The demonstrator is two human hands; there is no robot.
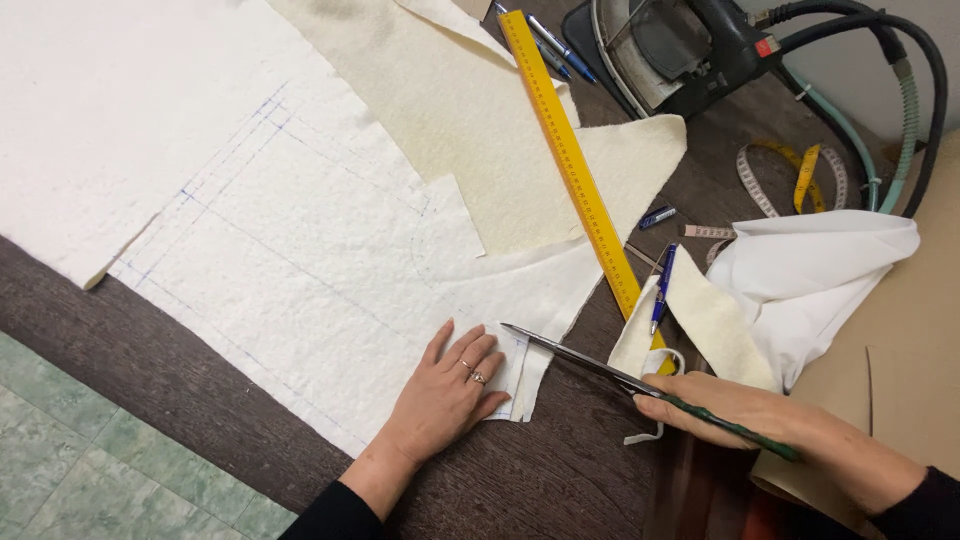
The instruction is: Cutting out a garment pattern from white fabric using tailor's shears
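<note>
My left hand [447, 393] lies flat, fingers spread, on the near corner of a white textured fabric sheet [300, 240] marked with blue pen lines. My right hand [735, 408] grips the dark green handles of a pair of scissors [590, 363]. The long metal blades point left, and their tip meets the fabric edge just beyond my left fingertips. A small folded white piece [512, 375] lies under those fingertips.
A long yellow ruler [575, 165] lies diagonally across cream felt pieces [470, 110]. Blue pens [662, 285], a measuring tape [790, 170], white cloth [810, 275] and brown paper [900, 370] lie to the right. An iron with hoses [690, 45] stands at the back. Tiled floor [90, 450] shows at lower left.
</note>
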